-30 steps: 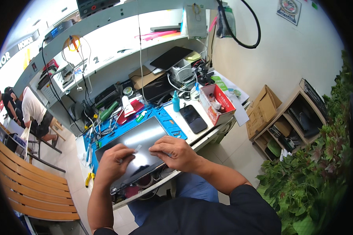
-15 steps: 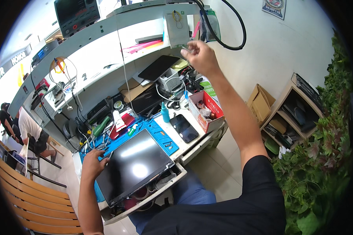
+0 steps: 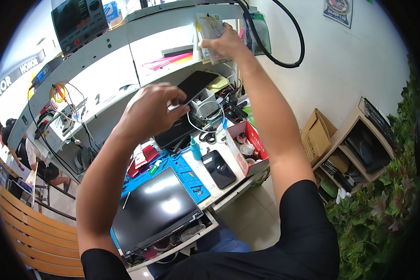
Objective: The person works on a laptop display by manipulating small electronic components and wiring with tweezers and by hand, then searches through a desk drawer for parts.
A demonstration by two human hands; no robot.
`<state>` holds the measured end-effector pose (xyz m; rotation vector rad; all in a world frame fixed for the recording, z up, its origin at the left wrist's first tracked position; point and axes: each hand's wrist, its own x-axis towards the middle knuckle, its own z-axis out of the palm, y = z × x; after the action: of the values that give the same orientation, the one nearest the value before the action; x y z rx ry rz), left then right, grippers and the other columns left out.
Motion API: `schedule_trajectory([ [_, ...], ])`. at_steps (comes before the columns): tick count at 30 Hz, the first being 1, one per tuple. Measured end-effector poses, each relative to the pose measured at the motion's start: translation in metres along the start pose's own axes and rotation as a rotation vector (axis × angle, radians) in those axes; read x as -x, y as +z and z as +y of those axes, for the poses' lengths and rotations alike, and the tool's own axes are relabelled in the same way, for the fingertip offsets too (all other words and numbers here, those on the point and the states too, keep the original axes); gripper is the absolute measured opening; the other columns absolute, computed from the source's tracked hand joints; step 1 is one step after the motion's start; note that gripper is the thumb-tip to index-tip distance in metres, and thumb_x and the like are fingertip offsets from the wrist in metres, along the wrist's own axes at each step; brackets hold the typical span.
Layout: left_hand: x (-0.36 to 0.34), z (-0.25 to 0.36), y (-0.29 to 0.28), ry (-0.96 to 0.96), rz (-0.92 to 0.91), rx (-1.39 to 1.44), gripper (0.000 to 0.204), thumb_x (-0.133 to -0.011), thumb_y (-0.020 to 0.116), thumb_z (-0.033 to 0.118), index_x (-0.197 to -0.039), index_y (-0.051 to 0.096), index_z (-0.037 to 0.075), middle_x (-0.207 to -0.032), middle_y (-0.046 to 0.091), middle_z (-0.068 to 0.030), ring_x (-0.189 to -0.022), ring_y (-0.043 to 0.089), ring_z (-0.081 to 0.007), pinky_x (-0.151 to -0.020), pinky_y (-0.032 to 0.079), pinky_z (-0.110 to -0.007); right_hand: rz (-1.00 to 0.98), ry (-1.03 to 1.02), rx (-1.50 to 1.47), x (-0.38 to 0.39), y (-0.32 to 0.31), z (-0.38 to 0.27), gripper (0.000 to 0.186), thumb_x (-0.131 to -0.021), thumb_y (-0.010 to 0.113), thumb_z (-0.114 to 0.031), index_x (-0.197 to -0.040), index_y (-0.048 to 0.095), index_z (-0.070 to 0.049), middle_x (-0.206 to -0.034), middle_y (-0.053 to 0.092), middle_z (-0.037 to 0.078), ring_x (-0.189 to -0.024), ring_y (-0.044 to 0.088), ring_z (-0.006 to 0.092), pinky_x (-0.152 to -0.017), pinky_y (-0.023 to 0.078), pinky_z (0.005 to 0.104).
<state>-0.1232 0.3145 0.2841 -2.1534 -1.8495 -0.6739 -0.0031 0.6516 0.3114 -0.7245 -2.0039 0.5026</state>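
Observation:
My right hand (image 3: 225, 43) is raised to the upper shelf edge and grips a clear plastic packet (image 3: 209, 28) that hangs there. My left hand (image 3: 150, 109) is lifted in mid-air above the bench with its fingers curled, level with a dark tablet (image 3: 197, 84) leaning on the shelf; I cannot tell if it pinches anything. Below both arms a black laptop screen panel (image 3: 155, 211) lies face up on a blue work mat (image 3: 187, 171).
A black phone (image 3: 219, 169) lies right of the mat beside a red parts box (image 3: 251, 148) and a teal bottle (image 3: 195, 149). A thick black hose (image 3: 291, 42) loops from above. A cardboard box (image 3: 317, 135) and a wooden shelf (image 3: 359, 144) stand at right. A seated person (image 3: 30, 154) is far left.
My right hand left the screen panel, rose to the shelf and now holds the hanging packet. My left hand has lifted off the panel's left edge into the air.

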Motion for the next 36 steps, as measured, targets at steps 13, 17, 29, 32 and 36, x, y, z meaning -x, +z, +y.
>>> schedule_trajectory([
  [13,-0.132,-0.029,0.04,-0.263,0.128,0.561,0.053,-0.109,0.079,0.024,-0.15,0.066,-0.007,-0.115,0.083,-0.0181,-0.092,0.082,-0.0217,-0.086,0.068,-0.036,-0.278,-0.05,-0.323,-0.005,-0.034,0.013,0.123,-0.071,0.097,-0.069,-0.158,0.056,0.008,-0.126,0.075,0.02,-0.106,0.078,0.0232,-0.087,0.062,0.0331],
  [17,-0.157,-0.009,0.072,-0.267,0.234,0.809,0.058,-0.102,0.077,0.018,-0.149,0.06,-0.011,-0.123,0.082,-0.0216,-0.104,0.082,-0.025,-0.089,0.064,-0.037,-0.267,-0.004,-0.265,-0.008,-0.043,0.016,0.113,-0.077,0.094,-0.079,-0.143,0.069,0.009,-0.112,0.079,0.015,-0.091,0.079,0.0221,-0.079,0.062,0.0354],
  [29,-0.141,0.001,0.102,-0.331,0.674,0.458,0.061,-0.092,0.081,0.021,-0.146,0.065,-0.001,-0.146,0.065,-0.0242,-0.134,0.066,-0.037,-0.115,0.052,-0.046,-0.097,0.206,-0.601,-0.001,-0.037,0.014,0.11,-0.073,0.093,-0.086,-0.112,0.082,0.016,-0.1,0.081,0.019,-0.088,0.078,0.0228,-0.078,0.062,0.0355],
  [32,-0.161,-0.027,0.101,-0.425,0.728,0.571,0.067,-0.092,0.083,0.023,-0.15,0.063,-0.003,-0.147,0.065,-0.0252,-0.138,0.065,-0.0377,-0.119,0.051,-0.045,-0.104,0.281,-0.512,-0.016,-0.037,0.011,0.094,-0.08,0.092,-0.08,-0.112,0.082,0.008,-0.099,0.081,0.01,-0.085,0.079,0.0158,-0.073,0.065,0.0312],
  [36,-0.167,-0.023,0.11,-0.435,0.648,0.613,0.073,-0.089,0.083,0.027,-0.153,0.063,-0.002,-0.153,0.062,-0.0268,-0.142,0.063,-0.0404,-0.123,0.05,-0.045,-0.115,0.259,-0.582,-0.011,-0.029,0.018,0.104,-0.081,0.089,-0.082,-0.129,0.076,0.01,-0.115,0.081,0.015,-0.097,0.081,0.0184,-0.081,0.067,0.0338],
])
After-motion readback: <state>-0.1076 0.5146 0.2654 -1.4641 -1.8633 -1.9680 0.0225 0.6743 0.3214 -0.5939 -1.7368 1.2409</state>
